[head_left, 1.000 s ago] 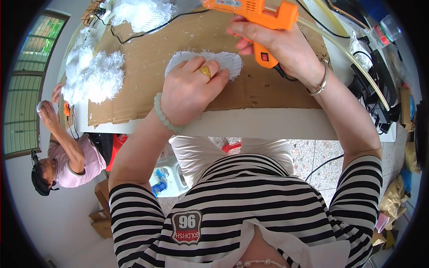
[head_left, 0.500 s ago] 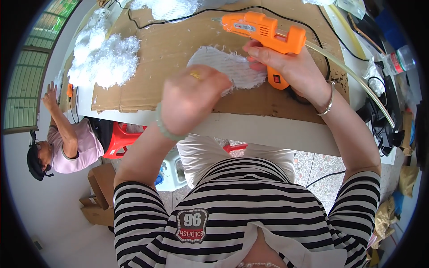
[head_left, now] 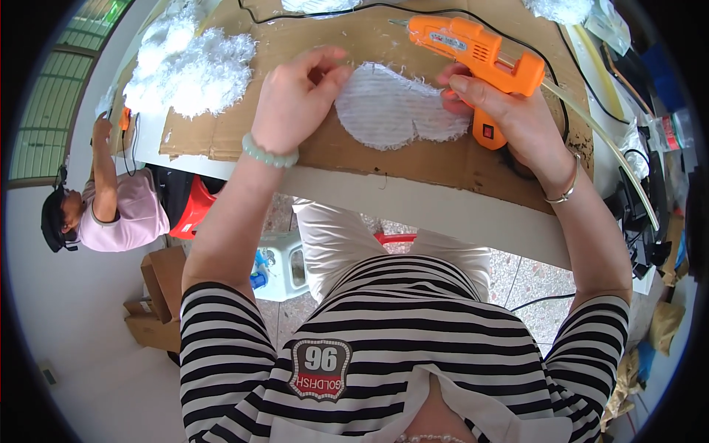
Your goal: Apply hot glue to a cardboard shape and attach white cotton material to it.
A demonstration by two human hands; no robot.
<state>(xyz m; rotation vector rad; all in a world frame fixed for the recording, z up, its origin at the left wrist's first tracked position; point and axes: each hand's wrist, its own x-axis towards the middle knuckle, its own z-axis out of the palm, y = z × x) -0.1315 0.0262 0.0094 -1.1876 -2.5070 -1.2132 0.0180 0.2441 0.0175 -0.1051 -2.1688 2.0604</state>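
Note:
My right hand (head_left: 521, 122) grips an orange hot glue gun (head_left: 473, 48) by its handle, the nozzle pointing left above the table. A long translucent glue stick (head_left: 602, 133) sticks out of its back. Below the gun lies a flat, white, ribbed fabric piece (head_left: 391, 111) with frayed edges and a small slit at its lower edge. At the left end of this piece is my left hand (head_left: 295, 96), fingers curled, with thumb and forefinger tips apart and nothing visible between them. Whether the thumb touches the fabric, I cannot tell.
Brown cardboard (head_left: 214, 136) covers the white table. A fluffy white heap (head_left: 196, 70) lies at the left, more white fluff (head_left: 557, 9) at the far right. A black cord (head_left: 354, 11) crosses the back. Another person (head_left: 122, 203) in pink sits at the left.
My left hand has moved left and away from over the fabric piece, uncovering it. The right hand still holds the glue gun. The whole view has shifted slightly.

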